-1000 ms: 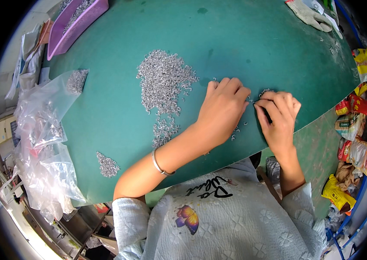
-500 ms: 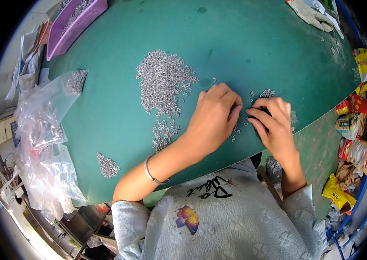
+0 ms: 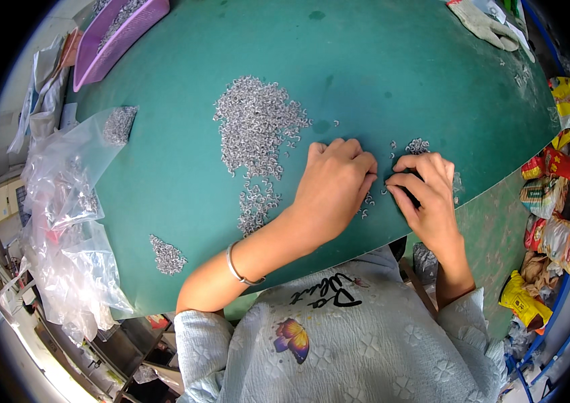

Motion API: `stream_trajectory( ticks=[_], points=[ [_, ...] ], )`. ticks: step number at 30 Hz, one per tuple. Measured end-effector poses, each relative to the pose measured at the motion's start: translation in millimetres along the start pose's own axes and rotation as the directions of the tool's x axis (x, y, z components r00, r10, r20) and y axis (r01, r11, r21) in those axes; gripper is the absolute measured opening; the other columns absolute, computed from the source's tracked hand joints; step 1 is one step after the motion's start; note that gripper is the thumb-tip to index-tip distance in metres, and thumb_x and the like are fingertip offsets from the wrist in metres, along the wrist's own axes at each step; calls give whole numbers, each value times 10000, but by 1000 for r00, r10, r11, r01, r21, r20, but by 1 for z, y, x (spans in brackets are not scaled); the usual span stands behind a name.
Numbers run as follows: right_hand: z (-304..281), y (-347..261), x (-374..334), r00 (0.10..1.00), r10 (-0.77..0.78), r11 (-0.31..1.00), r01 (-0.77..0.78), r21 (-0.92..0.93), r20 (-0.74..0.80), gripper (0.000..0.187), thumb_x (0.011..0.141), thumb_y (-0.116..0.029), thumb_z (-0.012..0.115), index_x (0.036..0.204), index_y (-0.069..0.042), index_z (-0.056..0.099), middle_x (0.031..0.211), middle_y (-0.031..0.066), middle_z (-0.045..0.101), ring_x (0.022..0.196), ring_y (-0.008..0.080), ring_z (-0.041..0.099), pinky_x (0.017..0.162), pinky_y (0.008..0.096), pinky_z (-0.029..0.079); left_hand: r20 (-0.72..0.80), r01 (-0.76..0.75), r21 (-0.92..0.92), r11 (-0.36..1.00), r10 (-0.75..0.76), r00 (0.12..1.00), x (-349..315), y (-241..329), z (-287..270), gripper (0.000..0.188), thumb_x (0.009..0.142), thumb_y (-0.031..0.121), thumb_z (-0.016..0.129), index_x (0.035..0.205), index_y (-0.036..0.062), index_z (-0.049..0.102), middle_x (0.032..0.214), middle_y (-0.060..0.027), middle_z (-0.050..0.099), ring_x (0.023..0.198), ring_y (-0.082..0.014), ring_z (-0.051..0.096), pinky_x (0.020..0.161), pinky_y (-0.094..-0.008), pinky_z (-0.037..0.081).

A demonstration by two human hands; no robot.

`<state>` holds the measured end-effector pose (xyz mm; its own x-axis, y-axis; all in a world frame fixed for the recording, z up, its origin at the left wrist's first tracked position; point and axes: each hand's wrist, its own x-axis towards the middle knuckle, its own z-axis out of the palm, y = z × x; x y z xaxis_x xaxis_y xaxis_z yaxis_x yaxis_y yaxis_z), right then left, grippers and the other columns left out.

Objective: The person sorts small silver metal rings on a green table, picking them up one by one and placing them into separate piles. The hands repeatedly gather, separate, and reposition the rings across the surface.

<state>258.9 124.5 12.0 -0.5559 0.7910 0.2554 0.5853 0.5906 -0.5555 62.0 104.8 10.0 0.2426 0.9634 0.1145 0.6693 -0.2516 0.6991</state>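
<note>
Small silver C-shaped metal pieces [image 3: 255, 127] lie in a large heap on the green tabletop [image 3: 177, 148], trailing toward the near edge. My left hand [image 3: 339, 185] is right of the heap, palm down with fingers curled in; whatever its fingertips hold is hidden. Facing it, my right hand [image 3: 429, 195] brings thumb and index fingertips close together in a pinch. Any piece between them is too small to make out. Loose pieces [image 3: 367, 199] are scattered between the hands. A little cluster of pieces [image 3: 417, 146] sits just beyond my right fingers.
A smaller pile [image 3: 167, 255] lies near the left front edge. Clear plastic bags [image 3: 70, 228] drape over the left side, one holding metal pieces [image 3: 119, 126]. A purple basket [image 3: 97, 64] stands far left. A work glove [image 3: 483, 25] rests far right; colourful packets [image 3: 564, 164] line the right.
My left fingers have dipped slightly nearer to me and curled more. The right thumb and index fingertips have drawn closer together. The heaps look the same.
</note>
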Motion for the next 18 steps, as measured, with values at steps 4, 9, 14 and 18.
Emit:
stream_trajectory(
  ticks=[4,9,14,18],
  points=[
    [3,-1,0,990,-36,988,15,-154,-140,161,745,-58,750,886,-50,672,992,33,614,936,236,561,821,386,360,-26,-34,17,999,34,999,-3,-2,3,101,822,50,720,910,61,670,884,-67,596,845,-263,568,773,-381,383],
    [3,-6,-4,996,-85,984,79,-161,-31,170,737,-55,747,887,-59,667,993,27,621,927,227,568,814,388,363,-87,-47,-15,999,46,995,3,0,4,160,814,53,732,960,62,666,932,-64,608,874,-262,569,788,-386,384],
    [-2,-2,-2,994,-70,994,62,-95,-83,169,724,-49,759,870,-57,673,995,28,622,919,230,562,811,389,369,-107,-71,19,997,73,992,15,0,15,186,797,68,746,966,65,667,941,-57,608,877,-255,566,801,-393,377],
    [-4,-4,-1,1000,-13,999,12,-36,-24,180,712,-53,774,862,-54,674,966,32,619,904,235,557,807,386,370,-92,-102,113,988,113,989,21,-3,26,162,794,81,747,939,67,674,932,-52,612,874,-247,566,797,-390,373]
  ],
)
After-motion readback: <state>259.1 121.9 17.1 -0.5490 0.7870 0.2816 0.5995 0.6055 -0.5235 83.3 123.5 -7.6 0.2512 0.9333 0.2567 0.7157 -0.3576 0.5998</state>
